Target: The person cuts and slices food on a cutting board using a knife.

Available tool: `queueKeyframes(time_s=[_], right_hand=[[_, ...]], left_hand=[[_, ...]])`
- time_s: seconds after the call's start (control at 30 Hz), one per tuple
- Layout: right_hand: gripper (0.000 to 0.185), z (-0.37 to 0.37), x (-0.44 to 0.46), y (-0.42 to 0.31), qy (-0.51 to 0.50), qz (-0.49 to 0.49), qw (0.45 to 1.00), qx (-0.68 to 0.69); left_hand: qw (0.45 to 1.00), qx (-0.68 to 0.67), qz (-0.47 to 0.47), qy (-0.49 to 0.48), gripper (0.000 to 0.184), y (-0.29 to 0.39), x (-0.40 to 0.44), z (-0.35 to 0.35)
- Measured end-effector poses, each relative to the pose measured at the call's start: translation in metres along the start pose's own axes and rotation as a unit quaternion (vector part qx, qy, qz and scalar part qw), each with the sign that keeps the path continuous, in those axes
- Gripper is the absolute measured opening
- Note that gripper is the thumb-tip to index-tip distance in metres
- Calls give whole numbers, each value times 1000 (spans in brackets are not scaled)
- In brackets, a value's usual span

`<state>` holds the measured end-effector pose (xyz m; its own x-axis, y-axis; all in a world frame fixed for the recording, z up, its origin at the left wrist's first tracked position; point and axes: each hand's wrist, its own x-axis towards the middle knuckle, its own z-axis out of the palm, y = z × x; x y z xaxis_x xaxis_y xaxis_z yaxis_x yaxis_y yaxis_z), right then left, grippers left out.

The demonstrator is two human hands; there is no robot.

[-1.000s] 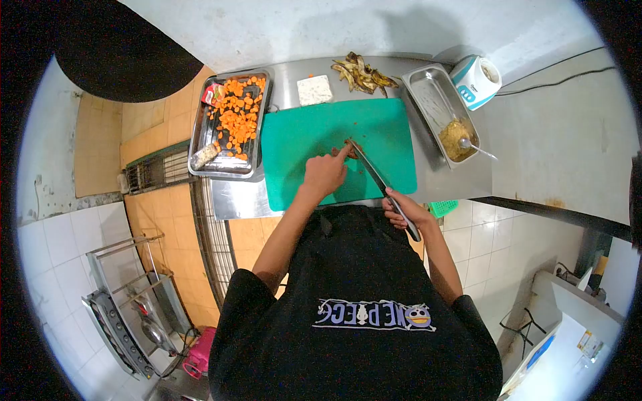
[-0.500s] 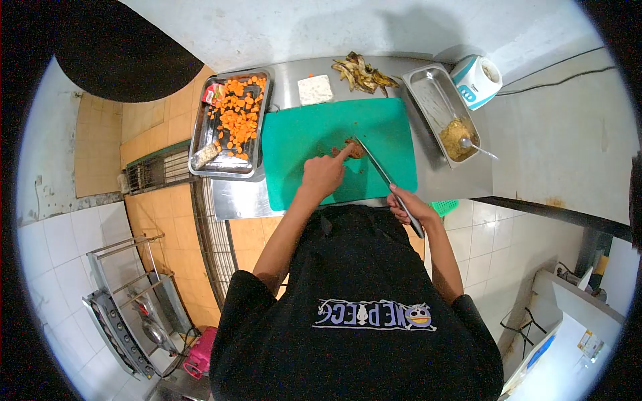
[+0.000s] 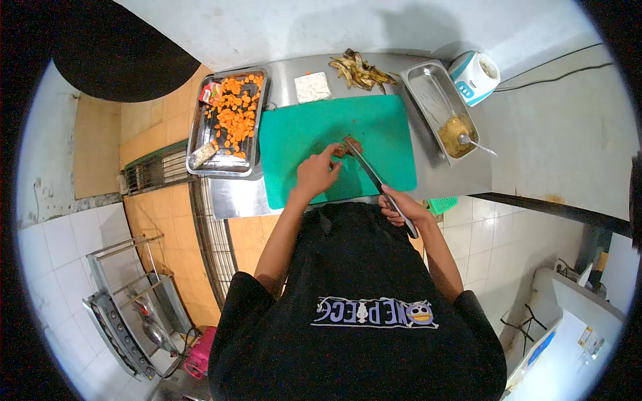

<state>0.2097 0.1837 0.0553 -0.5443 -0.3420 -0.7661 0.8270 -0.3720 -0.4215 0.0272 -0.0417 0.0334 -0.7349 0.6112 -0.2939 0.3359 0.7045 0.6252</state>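
A green cutting board lies on the metal table, with dark brown food in small pieces near its middle. My left hand is at the left side of this food, index finger above and thumb below a brown piece, gripping it at the edge. In my right hand is a long kitchen knife, held by its dark handle. Its blade slants up and left, and the tip rests over the brown food, just right of my left fingertips.
At the left stands a metal tray with orange carrot pieces. Behind the board are a white block and dark yellow peels. A steel pan holding yellowish mash and a spoon sits right, beside a white-and-teal appliance.
My left hand has drawn back slightly left, its index finger off the middle of the food. The knife has shifted left, its tip now over the brown pieces.
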Motion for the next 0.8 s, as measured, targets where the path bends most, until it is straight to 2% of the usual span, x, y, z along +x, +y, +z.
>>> queueKeyframes(time_s=[0.13,0.33,0.4,0.57,0.67,0.8], right_hand=[[59,-7,7,6,2,-3,1000,-19],[59,-1,-5,3,26,-14,999,-37],[58,-5,0,5,63,-9,992,-111],[58,-2,0,6,71,-15,991,-108],[59,-3,0,7,83,-24,988,-128],[58,-4,5,12,100,-36,982,-157]], left_hand=[[1000,2,-10,-21,52,7,-1,-9],[999,-21,34,27,48,-9,2,5],[1000,-7,18,6,47,-3,2,2],[1000,-10,-7,-29,47,0,-7,-6],[1000,-4,2,-16,45,0,0,-4],[999,-26,26,37,33,5,-1,-6]])
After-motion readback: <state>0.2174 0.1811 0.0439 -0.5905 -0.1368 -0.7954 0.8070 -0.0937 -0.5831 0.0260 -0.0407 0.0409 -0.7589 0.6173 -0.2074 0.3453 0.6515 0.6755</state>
